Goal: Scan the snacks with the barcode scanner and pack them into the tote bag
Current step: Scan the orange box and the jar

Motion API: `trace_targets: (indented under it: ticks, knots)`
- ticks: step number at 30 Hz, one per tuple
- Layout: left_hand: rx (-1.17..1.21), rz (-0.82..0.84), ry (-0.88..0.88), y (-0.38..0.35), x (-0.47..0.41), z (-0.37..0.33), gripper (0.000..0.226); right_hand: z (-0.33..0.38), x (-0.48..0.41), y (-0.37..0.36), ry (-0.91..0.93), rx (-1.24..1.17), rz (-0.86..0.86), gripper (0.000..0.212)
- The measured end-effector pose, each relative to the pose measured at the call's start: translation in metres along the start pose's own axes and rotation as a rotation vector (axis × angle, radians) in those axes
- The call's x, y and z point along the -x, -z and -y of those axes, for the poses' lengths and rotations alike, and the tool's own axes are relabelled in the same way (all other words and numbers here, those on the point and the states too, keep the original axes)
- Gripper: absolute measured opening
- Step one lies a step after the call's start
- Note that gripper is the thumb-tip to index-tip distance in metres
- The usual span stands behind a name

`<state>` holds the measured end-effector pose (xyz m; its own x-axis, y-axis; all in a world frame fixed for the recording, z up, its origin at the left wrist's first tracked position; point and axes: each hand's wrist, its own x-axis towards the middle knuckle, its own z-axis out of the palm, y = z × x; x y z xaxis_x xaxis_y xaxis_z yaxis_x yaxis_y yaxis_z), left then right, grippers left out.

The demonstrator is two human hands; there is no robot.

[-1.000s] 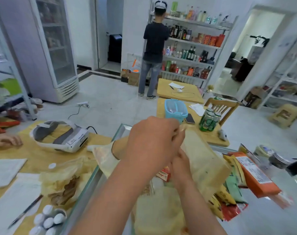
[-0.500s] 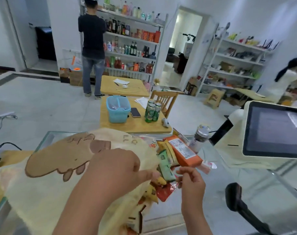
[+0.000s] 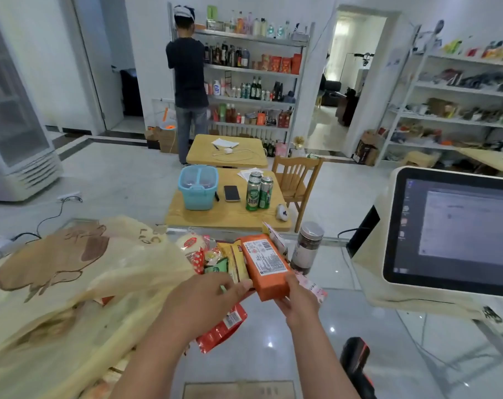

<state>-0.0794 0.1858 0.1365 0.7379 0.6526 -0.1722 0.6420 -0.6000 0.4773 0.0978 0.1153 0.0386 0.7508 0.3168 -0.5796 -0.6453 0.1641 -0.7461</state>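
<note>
Left of the left hand, the cream tote bag (image 3: pixel 72 283) lies slumped on the glass desk (image 3: pixel 276 349), soft and shapeless; its mouth would likely need holding wide for packing. Its print shows a brown cartoon figure and a few letters, creased beyond reading. The left hand (image 3: pixel 200 300) reaches right, back upward, fingertips at the near left corner of the orange packet (image 3: pixel 266 266); whether they pinch it I cannot tell. Under that wrist lies a red foil packet (image 3: pixel 223 326), and beyond the knuckles a heap of small snacks (image 3: pixel 212 254). The orange packet looks boxy, light and fairly stiff, its film probably slick, so the near end seems the best hold. Its white label faces up, print too small to read. The right hand (image 3: pixel 297 302) grips that near end, fingers curled around it. Beyond this hand stands a jar (image 3: pixel 306 246); nearer than it, to the right, the barcode scanner (image 3: pixel 355 358) rests untouched
</note>
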Motion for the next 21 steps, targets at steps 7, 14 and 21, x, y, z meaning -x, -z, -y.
trace_targets:
  ticks: [7,14,21]
  knots:
    - [0.846,0.305,0.127,-0.051,-0.01,0.0,0.04,0.01,0.052,0.008,0.131,-0.053,0.186,0.033]
    - [1.73,-0.168,0.189,-0.067,-0.001,-0.012,0.056,-0.041,0.133,0.008,0.342,0.132,0.308,0.066]
    - [1.889,-0.174,0.024,-0.041,0.03,0.039,0.053,-0.018,0.155,0.023,0.425,0.003,0.288,0.077]
